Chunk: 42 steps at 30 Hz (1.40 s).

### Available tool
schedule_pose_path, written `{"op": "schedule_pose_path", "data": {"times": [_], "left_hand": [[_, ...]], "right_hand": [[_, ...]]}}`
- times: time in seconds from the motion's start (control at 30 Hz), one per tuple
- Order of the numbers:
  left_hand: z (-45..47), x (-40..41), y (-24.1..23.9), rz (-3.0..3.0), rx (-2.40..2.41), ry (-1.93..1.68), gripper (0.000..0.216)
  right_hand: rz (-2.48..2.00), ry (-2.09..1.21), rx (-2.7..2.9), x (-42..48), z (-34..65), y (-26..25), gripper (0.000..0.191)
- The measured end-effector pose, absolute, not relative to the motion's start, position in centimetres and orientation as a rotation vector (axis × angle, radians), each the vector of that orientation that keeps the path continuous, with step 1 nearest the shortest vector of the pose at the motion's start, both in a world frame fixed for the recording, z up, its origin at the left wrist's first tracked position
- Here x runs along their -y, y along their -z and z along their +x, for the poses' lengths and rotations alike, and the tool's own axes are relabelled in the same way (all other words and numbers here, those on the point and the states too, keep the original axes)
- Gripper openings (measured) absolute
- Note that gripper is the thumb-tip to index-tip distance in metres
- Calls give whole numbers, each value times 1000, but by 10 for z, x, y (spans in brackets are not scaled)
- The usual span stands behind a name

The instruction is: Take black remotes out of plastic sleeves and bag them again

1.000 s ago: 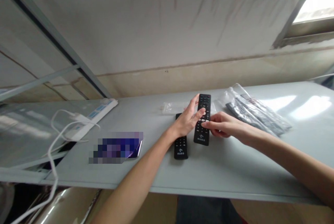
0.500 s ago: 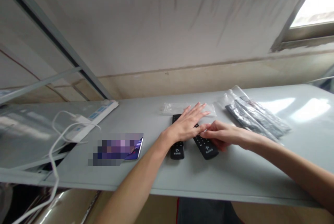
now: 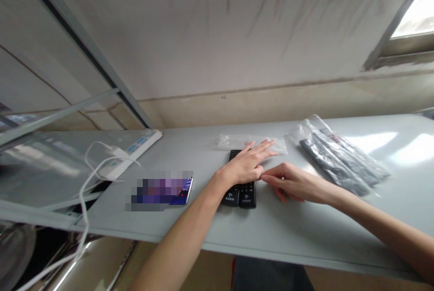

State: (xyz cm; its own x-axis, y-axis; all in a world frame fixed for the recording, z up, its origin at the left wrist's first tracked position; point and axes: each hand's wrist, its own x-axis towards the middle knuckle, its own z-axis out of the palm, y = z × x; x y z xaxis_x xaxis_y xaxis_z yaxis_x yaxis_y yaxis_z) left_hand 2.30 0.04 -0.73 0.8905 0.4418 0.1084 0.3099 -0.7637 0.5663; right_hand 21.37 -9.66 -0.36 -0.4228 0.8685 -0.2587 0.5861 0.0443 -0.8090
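Note:
Two black remote controls lie side by side on the grey desk, the left remote (image 3: 231, 198) and the right remote (image 3: 247, 199), with their lower ends towards me. Across their middle lies my left hand (image 3: 251, 163), palm down with its fingers spread, hiding most of the buttons. My right hand (image 3: 288, 182) is just right of the remotes, fingers loosely bent and apart, holding nothing I can see. Its fingertips come close to the left thumb; whether they touch cannot be made out. A flat clear plastic sleeve (image 3: 224, 142) lies behind my left hand.
More dark remotes in clear plastic bags (image 3: 342, 160) lie at the right. A phone (image 3: 181, 194), partly blurred out, lies at the left. Beyond it are a white power strip (image 3: 147, 144) and a white cable (image 3: 84, 209) hanging over the desk's (image 3: 305, 241) front edge.
The right remote was slanted and apart from the left one; now it lies straight beside it. My right hand has come off that remote. The view has shifted slightly.

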Motion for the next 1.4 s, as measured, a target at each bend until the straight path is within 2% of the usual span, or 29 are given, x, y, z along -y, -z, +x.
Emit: {"op": "schedule_pose_path", "data": {"times": [0.3,0.63,0.87,1.0,1.07,1.23,1.33,1.4], "left_hand": [[18,-6,8,2636,-539,-211,86],[13,-8,7,2583,-525,-248,88],[9,-11,10,2586,-515,-196,99],[10,-12,7,2535,-507,-224,93],[11,-12,5,2512,-497,-267,82],[15,-10,4,2583,-511,-378,54],[17,-9,4,2712,-576,-560,43],[17,-10,3,2824,-604,-690,39]], "right_hand": [[-1393,-1369,2090,97,218,-4,44],[-1383,-1407,2082,95,219,-3,39],[-1376,-1395,2082,96,221,-4,38],[-1342,-1459,2108,94,223,-3,42],[-1302,-1320,2125,93,223,-5,41],[-1445,-454,1776,83,240,-17,43],[-1655,-75,1662,78,277,-17,39],[-1816,66,1765,81,308,-8,55]]}}
